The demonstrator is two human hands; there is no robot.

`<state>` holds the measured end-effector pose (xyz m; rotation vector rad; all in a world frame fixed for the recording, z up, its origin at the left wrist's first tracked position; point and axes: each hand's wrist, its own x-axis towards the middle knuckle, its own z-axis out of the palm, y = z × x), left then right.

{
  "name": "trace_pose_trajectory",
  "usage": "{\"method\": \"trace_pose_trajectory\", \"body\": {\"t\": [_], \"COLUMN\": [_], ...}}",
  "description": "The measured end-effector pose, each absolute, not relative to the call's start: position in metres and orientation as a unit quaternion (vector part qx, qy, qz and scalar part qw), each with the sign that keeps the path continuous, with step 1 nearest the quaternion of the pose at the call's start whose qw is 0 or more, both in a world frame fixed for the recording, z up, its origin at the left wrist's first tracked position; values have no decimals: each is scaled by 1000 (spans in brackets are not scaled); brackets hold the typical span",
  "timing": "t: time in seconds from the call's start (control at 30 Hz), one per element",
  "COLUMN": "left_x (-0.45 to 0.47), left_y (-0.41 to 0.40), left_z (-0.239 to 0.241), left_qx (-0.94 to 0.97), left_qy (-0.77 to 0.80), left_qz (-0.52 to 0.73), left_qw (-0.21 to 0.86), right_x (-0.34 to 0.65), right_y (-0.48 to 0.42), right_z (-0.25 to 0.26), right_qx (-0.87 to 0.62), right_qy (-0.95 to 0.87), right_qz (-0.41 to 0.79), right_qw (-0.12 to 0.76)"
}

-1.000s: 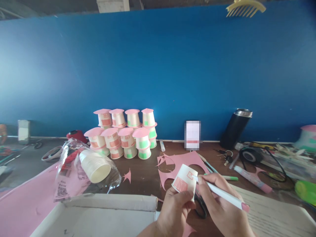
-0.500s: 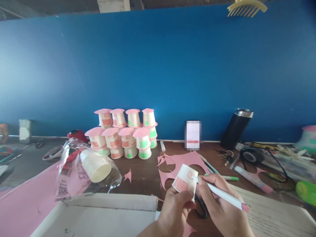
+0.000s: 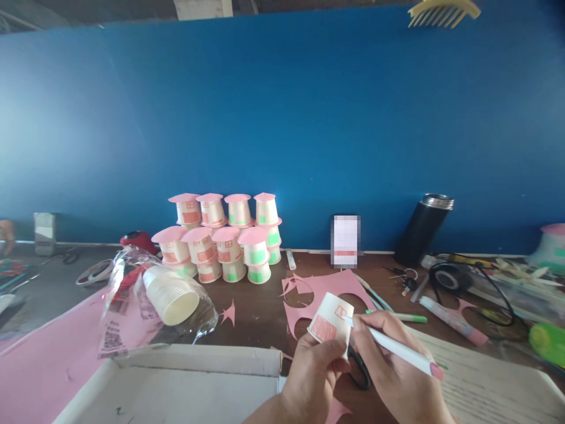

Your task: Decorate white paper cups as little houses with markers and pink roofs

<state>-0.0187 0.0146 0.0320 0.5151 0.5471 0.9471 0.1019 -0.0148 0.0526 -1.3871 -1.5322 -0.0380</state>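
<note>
My left hand (image 3: 315, 371) is closed round a white paper cup (image 3: 332, 312), which is tilted with its wide rim toward the lower left. On the cup's side are a red filled-in block and a small red window outline. My right hand (image 3: 397, 359) grips a white marker (image 3: 399, 346) with a pink end; its tip touches the cup at the window drawing. Behind my hands lies a pink paper sheet (image 3: 326, 281) with round holes cut out. The black handle of what look like scissors (image 3: 362, 374) shows between my hands, partly hidden.
Stacked decorated cups with pink paper roofs (image 3: 227, 235) stand against the blue wall. A plastic bag holds a stack of plain cups (image 3: 172, 297) at left, behind a white box (image 3: 194, 359). At right are a black flask (image 3: 424, 229), keys (image 3: 409, 282), a green-capped marker (image 3: 412, 318) and printed paper (image 3: 494, 377).
Another red line now shows inside the window drawing on the cup. The marker tip has shifted very slightly; both hands keep their hold.
</note>
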Motion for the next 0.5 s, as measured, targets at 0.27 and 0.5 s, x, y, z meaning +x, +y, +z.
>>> {"method": "trace_pose_trajectory", "body": {"t": [0.27,0.5], "left_x": [-19,-19], "left_y": [16,16], "left_z": [30,29], "left_qx": [246,247], "left_qy": [258,257], "left_qz": [450,449], "left_qw": [819,820], "right_x": [102,101], "right_y": [-15,-15], "right_z": [53,50], "right_qx": [-578,-581], "right_qy": [-638,-639], "right_qz": [-27,-30], "right_qw": [508,503]}}
